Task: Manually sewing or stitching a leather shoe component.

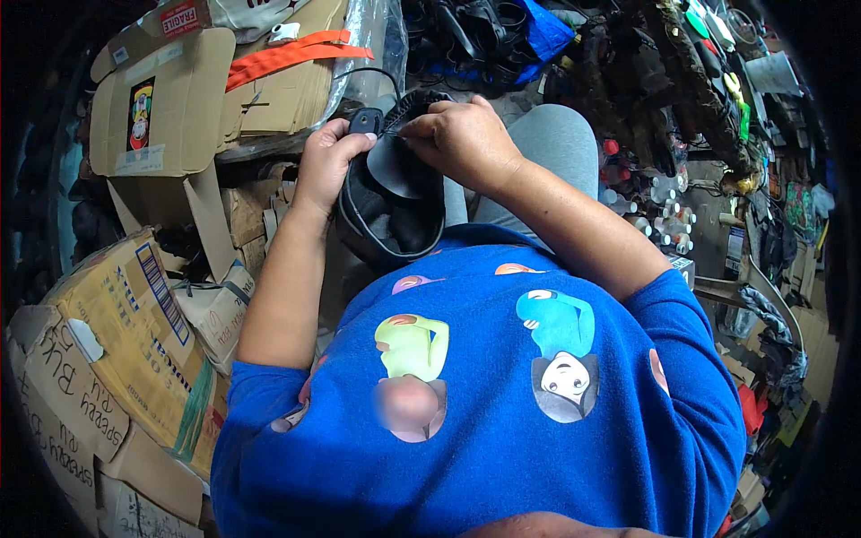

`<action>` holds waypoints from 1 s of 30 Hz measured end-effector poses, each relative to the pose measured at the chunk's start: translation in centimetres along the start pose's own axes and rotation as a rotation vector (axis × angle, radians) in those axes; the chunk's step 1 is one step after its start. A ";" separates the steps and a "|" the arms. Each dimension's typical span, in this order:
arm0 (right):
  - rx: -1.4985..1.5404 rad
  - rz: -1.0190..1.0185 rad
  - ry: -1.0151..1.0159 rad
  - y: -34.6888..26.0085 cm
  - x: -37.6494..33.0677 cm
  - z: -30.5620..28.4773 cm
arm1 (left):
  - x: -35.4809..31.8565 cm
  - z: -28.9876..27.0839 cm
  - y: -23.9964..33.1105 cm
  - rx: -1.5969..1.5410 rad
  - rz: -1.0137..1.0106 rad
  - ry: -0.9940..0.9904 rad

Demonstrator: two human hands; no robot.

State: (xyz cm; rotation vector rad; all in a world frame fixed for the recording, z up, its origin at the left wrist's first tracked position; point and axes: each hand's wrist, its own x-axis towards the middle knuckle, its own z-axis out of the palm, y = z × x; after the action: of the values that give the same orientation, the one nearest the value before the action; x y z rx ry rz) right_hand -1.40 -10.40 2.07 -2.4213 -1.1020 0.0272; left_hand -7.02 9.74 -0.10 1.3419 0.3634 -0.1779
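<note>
Blue shirt [489, 359] lies nearest, a black shoe [395, 175] just beyond it. Left grip [326, 166] pinches its edge; whether the right grip [471, 143] holds it cannot be told. Probably light and pliable, it is best held by that edge.

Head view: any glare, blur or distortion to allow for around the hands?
Head view: left hand and right hand read fairly clearly; the black shoe-like piece has a dark interior, hiding detail. Head view: clear plastic wrap catches glare; a blurred patch covers part of one printed figure on the blue shirt; the fisheye rim darkens to black.
</note>
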 end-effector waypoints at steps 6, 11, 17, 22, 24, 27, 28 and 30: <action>-0.218 -0.100 -0.010 -0.7 0.5 -1.0 | -0.6 0.6 0.7 0.121 0.015 0.015; -0.163 -0.155 0.075 0.5 0.9 0.4 | -0.8 0.0 1.8 0.260 0.003 -0.054; -0.098 -0.156 0.193 0.9 0.2 1.9 | -0.5 -1.1 1.8 -0.030 -0.161 -0.123; -0.120 -0.202 0.141 0.0 0.2 1.7 | 0.0 -1.9 1.9 -0.094 -0.225 -0.141; -0.252 -0.250 0.090 -0.2 0.4 1.6 | 0.2 -2.3 1.8 -0.062 -0.211 -0.181; -0.202 -0.275 0.093 0.1 0.5 1.8 | 0.3 -2.4 1.8 -0.078 -0.231 -0.176; -0.202 -0.279 0.091 0.3 0.5 1.9 | 0.4 -2.2 2.0 -0.081 -0.229 -0.173; -0.078 -0.307 0.128 0.8 0.4 2.0 | 0.4 -1.8 2.5 -0.045 -0.250 -0.181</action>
State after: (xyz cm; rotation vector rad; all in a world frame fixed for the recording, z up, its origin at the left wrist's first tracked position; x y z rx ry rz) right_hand -1.01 -9.75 -0.02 -2.2567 -1.4230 -0.2715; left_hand -6.10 12.05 1.77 1.2225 0.3792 -0.4933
